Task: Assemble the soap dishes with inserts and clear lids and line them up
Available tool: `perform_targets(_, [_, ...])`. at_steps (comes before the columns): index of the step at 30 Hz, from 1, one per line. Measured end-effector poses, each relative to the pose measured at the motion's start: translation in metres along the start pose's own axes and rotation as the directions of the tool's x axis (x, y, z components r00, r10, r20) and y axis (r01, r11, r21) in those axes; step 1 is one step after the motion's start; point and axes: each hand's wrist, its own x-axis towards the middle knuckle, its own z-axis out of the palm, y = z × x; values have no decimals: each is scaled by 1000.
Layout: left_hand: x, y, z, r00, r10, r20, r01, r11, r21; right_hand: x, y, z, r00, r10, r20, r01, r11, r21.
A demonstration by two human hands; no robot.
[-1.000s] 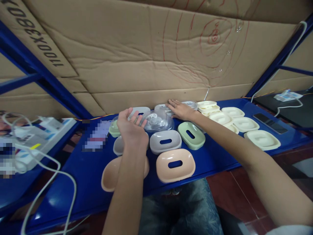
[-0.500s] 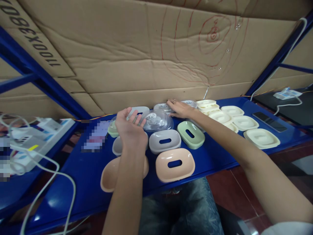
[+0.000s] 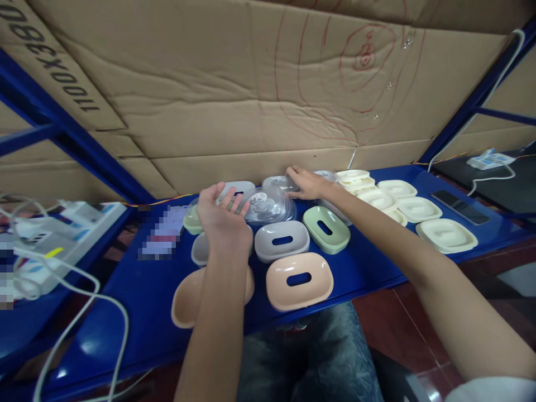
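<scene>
My left hand (image 3: 224, 215) is held palm up with its fingers spread, just left of a stack of clear plastic lids (image 3: 270, 205). At the back, my right hand (image 3: 307, 183) reaches over, with fingers and thumb round the right end of a clear lid (image 3: 277, 182); its grip is partly hidden. In front lie soap dishes with slotted bottoms: grey (image 3: 282, 240), green (image 3: 326, 229) and peach (image 3: 300, 281). A deeper peach dish (image 3: 186, 298) is partly covered by my left forearm, as is a grey one (image 3: 200, 249).
Several cream trays (image 3: 446, 235) lie on the blue table's right side near a dark phone (image 3: 460, 206). Cardboard (image 3: 201, 84) stands behind the table. At left are white cables and a power strip (image 3: 90, 229), plus a blurred-out patch.
Both hands keep nearly the same place and pose. The whole view has shifted very slightly.
</scene>
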Motion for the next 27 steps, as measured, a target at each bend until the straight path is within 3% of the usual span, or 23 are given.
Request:
perform_targets(8, [-4, 1, 2, 1000, -9, -1, 9, 1000, 9, 10, 9, -11, 996, 26, 80, -36, 992, 124])
perform_targets(15, [-4, 2, 3, 1000, -11, -10, 11, 1000, 0, 4, 12, -5, 1000, 7, 13, -8, 990, 143])
perform_targets(21, [-5, 2, 4, 1000, -17, -7, 17, 1000, -13, -6, 5, -6, 1000, 8, 4, -8, 996, 84])
perform_targets(27, [1, -1, 1, 1000, -13, -6, 13, 1000, -14, 10, 5, -10, 997, 60, 51, -63, 997, 54])
